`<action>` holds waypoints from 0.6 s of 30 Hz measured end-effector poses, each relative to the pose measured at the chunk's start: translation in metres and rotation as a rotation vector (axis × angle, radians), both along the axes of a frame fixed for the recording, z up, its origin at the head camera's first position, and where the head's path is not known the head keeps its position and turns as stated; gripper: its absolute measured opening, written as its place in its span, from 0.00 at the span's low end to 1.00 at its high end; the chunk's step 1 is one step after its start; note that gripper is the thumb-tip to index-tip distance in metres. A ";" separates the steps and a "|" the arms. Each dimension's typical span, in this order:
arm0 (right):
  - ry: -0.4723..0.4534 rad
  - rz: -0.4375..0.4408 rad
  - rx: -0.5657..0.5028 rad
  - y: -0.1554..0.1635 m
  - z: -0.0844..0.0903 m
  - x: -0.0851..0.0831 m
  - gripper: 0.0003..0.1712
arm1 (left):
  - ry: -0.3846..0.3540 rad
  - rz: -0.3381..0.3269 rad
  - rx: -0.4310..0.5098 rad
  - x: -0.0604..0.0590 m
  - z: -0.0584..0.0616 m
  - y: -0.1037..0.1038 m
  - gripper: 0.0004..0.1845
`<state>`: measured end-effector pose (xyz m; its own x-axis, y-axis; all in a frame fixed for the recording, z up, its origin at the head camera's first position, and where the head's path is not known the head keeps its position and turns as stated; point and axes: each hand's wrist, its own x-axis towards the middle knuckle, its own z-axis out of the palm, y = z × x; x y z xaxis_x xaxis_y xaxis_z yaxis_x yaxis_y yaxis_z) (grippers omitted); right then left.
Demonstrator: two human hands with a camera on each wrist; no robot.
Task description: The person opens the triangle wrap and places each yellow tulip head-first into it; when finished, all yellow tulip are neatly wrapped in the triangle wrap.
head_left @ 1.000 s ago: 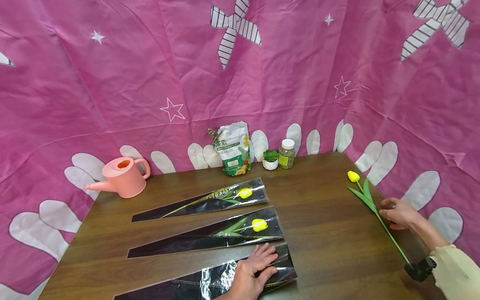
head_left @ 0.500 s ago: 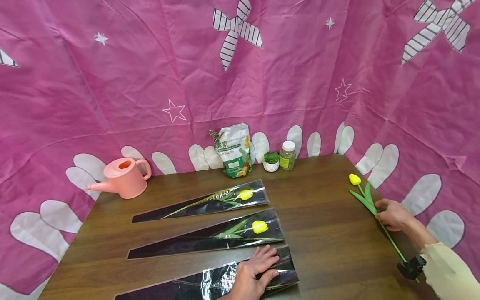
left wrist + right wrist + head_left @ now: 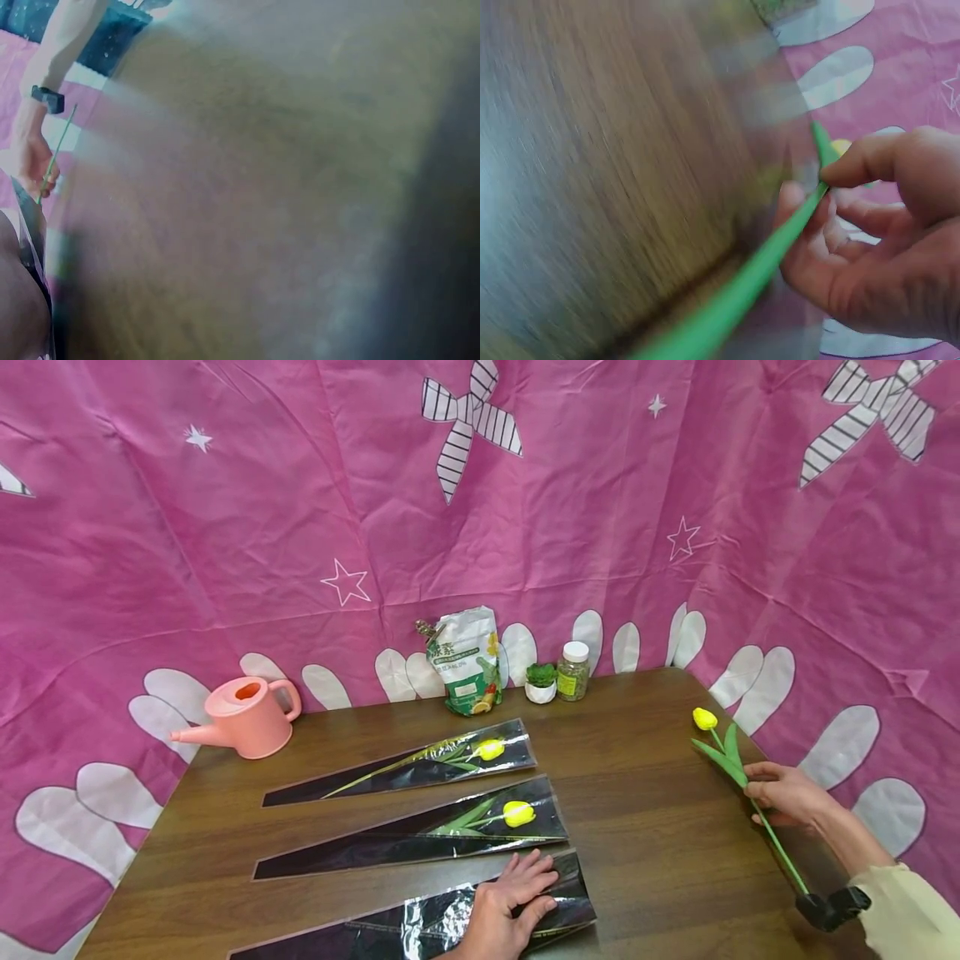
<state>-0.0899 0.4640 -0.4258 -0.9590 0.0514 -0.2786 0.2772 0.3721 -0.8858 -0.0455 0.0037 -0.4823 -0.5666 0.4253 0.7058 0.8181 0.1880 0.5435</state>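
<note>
In the head view, my left hand [image 3: 510, 902] rests on the nearest black flower sleeve [image 3: 375, 935], its fingers spread flat near the wide end. At the table's right edge, my right hand [image 3: 787, 795] pinches the stem of a yellow tulip [image 3: 724, 763] just below its leaves. The bloom points away from me, and the stem's lower end lies by the black wrist camera. The right wrist view shows the green stem [image 3: 739, 296] between thumb and fingers. From the left wrist, the right hand [image 3: 36, 161] appears far off with the stem; the left hand shows only partly.
Two more black sleeves, a middle one [image 3: 337, 847] and a far one [image 3: 315, 789], each hold a yellow tulip. Behind them stand a pink watering can [image 3: 255, 722], a white-green pouch [image 3: 468, 668], a small potted plant [image 3: 541, 683] and a jar [image 3: 573, 672]. Pink cloth surrounds the table.
My right hand has moved left onto the tulip and closed its fingers on the stem; the tulip has shifted slightly. My left hand has stayed on the sleeve.
</note>
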 end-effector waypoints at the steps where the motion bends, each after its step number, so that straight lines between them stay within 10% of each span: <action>1: 0.017 -0.008 -0.057 -0.002 -0.002 0.001 0.20 | 0.001 0.003 -0.001 0.000 0.000 0.000 0.15; 10: 0.112 -0.003 -0.351 -0.019 -0.007 0.009 0.15 | -0.016 0.005 -0.003 0.000 -0.001 0.001 0.15; 18: 0.264 0.173 -0.742 -0.033 -0.007 0.010 0.19 | -0.024 0.014 -0.003 -0.001 -0.001 0.002 0.15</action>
<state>-0.0802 0.4313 -0.4331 -0.9754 -0.2135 0.0553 0.0165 -0.3204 -0.9471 -0.0467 0.0054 -0.4832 -0.5892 0.4194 0.6906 0.8022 0.2015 0.5620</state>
